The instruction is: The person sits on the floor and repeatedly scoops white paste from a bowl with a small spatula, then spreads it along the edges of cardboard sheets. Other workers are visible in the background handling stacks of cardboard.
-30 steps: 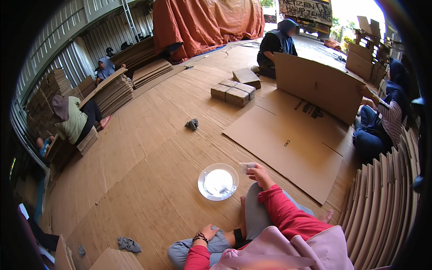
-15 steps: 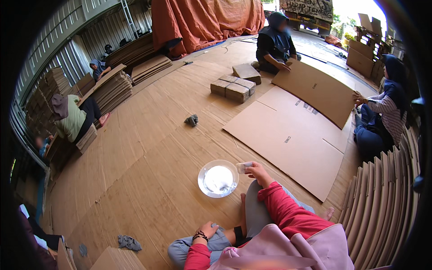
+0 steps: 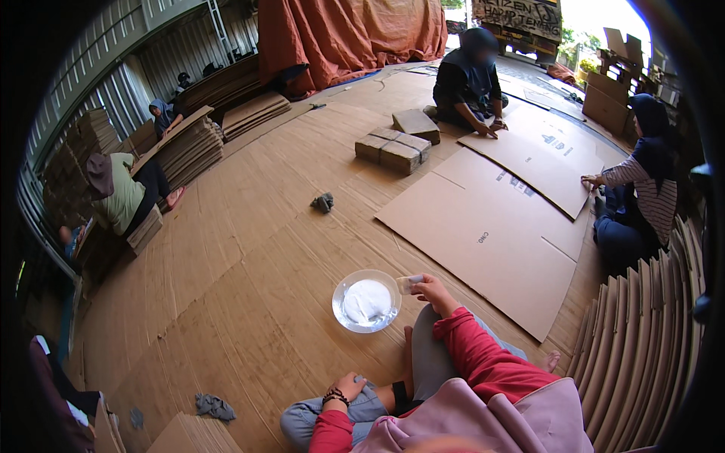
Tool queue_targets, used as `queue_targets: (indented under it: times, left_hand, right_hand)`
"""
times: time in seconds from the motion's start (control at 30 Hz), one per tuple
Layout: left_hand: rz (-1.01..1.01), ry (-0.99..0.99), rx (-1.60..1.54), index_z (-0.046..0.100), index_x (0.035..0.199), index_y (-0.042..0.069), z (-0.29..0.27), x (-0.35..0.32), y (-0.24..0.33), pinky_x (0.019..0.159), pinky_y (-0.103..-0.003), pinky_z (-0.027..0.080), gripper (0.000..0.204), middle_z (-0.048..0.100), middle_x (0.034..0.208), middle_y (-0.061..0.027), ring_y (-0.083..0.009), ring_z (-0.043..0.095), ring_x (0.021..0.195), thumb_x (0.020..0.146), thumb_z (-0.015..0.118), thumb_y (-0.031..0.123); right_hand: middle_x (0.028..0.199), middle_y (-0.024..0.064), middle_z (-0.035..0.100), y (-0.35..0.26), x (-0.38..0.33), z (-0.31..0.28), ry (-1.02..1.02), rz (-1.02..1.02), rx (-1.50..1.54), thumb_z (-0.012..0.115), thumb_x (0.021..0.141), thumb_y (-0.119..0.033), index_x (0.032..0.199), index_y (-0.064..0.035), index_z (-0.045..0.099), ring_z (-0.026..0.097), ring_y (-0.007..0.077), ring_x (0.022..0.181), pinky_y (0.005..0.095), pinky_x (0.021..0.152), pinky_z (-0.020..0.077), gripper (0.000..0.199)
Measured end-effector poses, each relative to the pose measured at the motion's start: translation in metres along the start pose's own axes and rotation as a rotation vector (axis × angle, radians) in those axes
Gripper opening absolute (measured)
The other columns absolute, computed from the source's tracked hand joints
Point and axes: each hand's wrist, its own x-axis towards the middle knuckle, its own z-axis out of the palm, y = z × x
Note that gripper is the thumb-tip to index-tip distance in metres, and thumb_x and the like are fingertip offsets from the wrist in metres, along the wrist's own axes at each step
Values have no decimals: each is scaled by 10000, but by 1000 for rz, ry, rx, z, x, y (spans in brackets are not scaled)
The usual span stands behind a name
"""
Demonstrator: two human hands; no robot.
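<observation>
White substance [image 3: 368,302] could spill if your right hand [image 3: 433,289], pinching pale piece [image 3: 408,285] right of bowl [image 3: 338,308], tips bowl; left hand [image 3: 349,386]: can't tell grip.

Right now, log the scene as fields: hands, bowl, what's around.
bowl: round, white substance inside, on the brown floor
left hand: rests on left knee
right hand: pinches a small pale piece at bowl's right rim, contact unclear
right of bowl: flat cardboard sheet
farther: second sheet, one person and another touching it
</observation>
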Motion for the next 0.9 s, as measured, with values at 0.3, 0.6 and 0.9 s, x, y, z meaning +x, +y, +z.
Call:
queue_targets:
  times: [0.3,0.6,0.9]
  left_hand:
    - [3,-7,-12,579,1125,120,-2,0,1,880,-402,443,495,600,1088,-192,-344,563,1034,788,543,482]
    - [-16,-53,-8,551,1170,142,-1,3,0,914,-402,427,509,574,1156,-167,-328,538,1084,796,515,484]
    - [7,-24,2,559,1148,125,-2,0,1,895,-406,436,490,582,1132,-175,-336,549,1060,804,514,471]
  right_hand:
    - [887,-2,643,0,0,0,-4,7,-2,580,798,-104,964,-125,601,596,99,793,259,671,433,169]
    - [892,1,643,-1,1,0,-2,18,8,585,794,-100,972,-122,597,598,108,816,262,683,432,180]
    - [898,0,644,-1,1,0,-12,-3,-14,575,801,-110,985,-123,596,597,106,810,260,684,432,185]
